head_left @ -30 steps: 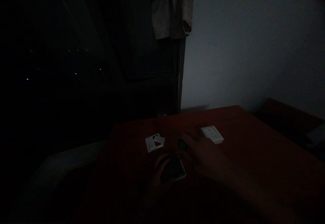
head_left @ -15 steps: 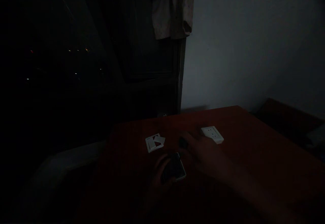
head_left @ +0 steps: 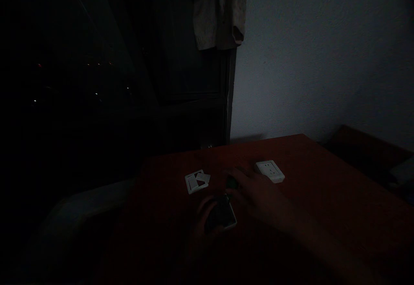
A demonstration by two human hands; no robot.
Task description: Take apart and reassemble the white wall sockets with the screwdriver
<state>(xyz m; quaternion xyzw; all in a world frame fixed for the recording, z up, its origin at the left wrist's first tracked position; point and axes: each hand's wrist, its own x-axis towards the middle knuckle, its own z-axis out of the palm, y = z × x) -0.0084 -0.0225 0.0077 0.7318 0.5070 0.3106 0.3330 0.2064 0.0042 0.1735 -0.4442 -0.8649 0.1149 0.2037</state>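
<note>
The room is very dim. My left hand (head_left: 203, 220) is curled around the side of a square switch body (head_left: 223, 216), dark inside with a pale rim, low over the table. Above its far corner, my right hand (head_left: 255, 190) grips a short screwdriver (head_left: 232, 183) by its dark green handle. The screwdriver's lower end is close to that corner; whether it touches is too dark to tell. Just beyond my left hand lies a white switch frame (head_left: 190, 189) with loose white plates on it. A white wall socket (head_left: 273, 170) sits behind my right hand, partly covered by it.
The reddish-brown table (head_left: 323, 190) reaches back to a pale wall (head_left: 307, 61). A dark window with small outside lights is at the left. Cloth (head_left: 220, 17) hangs over the window frame. Another brown furniture edge (head_left: 371, 142) stands at the far right.
My right hand and the screwdriver have shifted very slightly, and the green of the handle shows more plainly. My left hand and the switch body stay in place.
</note>
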